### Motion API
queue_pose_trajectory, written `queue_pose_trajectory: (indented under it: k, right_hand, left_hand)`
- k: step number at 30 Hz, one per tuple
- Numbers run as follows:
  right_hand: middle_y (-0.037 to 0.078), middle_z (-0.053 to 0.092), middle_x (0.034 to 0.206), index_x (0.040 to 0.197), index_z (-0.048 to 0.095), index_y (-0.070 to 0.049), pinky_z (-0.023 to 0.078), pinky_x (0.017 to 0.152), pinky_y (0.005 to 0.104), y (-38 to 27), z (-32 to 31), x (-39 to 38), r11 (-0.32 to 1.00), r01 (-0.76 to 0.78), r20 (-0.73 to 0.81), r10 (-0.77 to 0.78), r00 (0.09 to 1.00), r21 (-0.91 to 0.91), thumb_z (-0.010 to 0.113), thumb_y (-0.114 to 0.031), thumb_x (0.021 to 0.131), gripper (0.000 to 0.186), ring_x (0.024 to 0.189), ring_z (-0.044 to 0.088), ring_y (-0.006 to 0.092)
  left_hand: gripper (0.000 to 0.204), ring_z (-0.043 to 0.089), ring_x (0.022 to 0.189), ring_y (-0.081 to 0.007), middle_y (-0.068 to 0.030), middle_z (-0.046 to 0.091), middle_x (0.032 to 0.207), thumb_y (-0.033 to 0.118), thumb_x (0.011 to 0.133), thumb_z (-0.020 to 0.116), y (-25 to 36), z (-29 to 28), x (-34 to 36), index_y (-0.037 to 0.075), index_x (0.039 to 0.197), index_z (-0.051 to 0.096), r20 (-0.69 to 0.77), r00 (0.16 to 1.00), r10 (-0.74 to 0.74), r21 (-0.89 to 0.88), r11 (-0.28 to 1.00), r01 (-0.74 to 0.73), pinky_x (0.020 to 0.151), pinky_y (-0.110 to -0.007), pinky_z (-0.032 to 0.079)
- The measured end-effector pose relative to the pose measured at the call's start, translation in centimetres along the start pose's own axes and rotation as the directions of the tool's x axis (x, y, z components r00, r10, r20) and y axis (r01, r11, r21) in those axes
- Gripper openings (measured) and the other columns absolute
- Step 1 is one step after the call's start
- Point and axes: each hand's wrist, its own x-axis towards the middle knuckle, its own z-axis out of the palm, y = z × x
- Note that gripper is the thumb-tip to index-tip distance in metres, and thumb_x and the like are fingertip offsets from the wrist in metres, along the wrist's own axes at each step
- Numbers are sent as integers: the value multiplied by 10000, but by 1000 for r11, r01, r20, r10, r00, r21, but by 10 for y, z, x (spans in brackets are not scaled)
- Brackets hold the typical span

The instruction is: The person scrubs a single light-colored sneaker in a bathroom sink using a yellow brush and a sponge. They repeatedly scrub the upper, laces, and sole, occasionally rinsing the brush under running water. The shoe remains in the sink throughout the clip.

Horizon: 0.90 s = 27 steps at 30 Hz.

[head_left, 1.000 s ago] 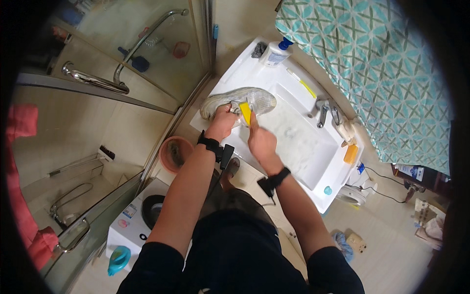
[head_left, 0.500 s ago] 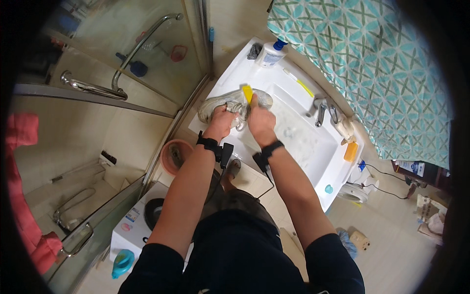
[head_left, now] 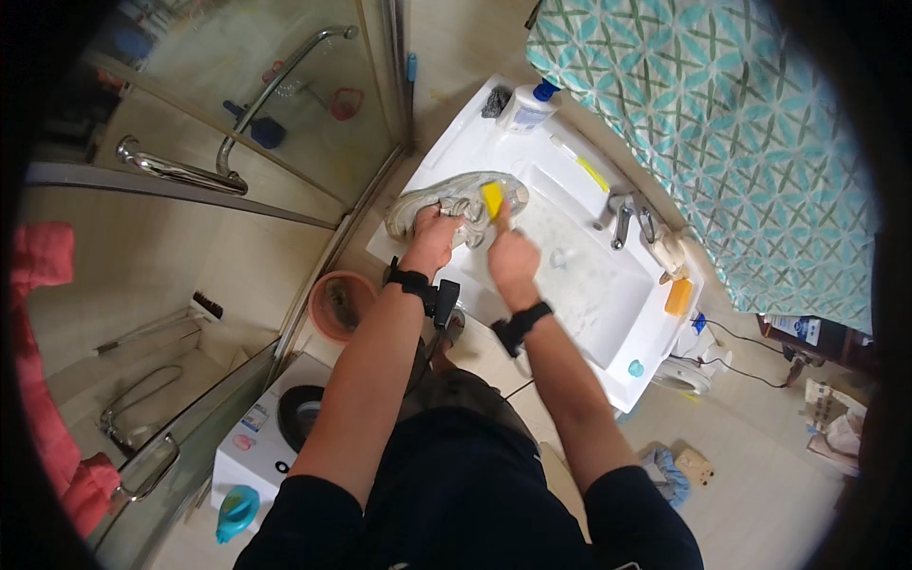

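While the left hand (head_left: 435,236) grips a grey sneaker (head_left: 446,201) lying at the white sink's (head_left: 608,294) left edge, the right hand (head_left: 508,258) closes around a yellow brush (head_left: 492,199) pressed against it

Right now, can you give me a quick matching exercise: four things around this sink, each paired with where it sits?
1 shoe
2 yellow brush
3 orange soap
4 white bottle

a in the right hand
b far corner of the sink
c under the left hand, on the sink's left edge
d sink rim to the right of the tap

Pairs: 1-c, 2-a, 3-d, 4-b
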Motion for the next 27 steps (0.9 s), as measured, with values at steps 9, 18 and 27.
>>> queue_pose_trajectory:
  k: [9,18,27]
  right_hand:
    - [150,711,847,1602,340,-188,580,598,434,13,-2,1,993,40,-62,-47,997,-111,570,-88,875,768,681,720,317]
    - [178,726,952,1608,292,-127,590,725,447,7,-13,18,987,-57,-74,46,996,-153,469,-135,960,673,814,736,324]
    - [253,697,814,1549,429,-166,533,656,513,4,2,-13,922,-75,-105,123,987,380,527,-122,958,600,729,698,409]
  left_hand:
    - [225,613,807,-134,-22,679,951,-51,862,701,-3,-1,5,45,1062,667,-2,1000,-2,-2,1000,2,673,-272,462]
    - [216,617,812,-152,-37,691,970,-56,866,699,-5,1,7,50,1053,668,38,999,3,-88,996,0,661,-300,468]
    - [262,623,806,-149,-38,682,959,-46,850,696,-3,1,6,42,1096,688,-62,998,-20,47,999,23,676,-283,478]
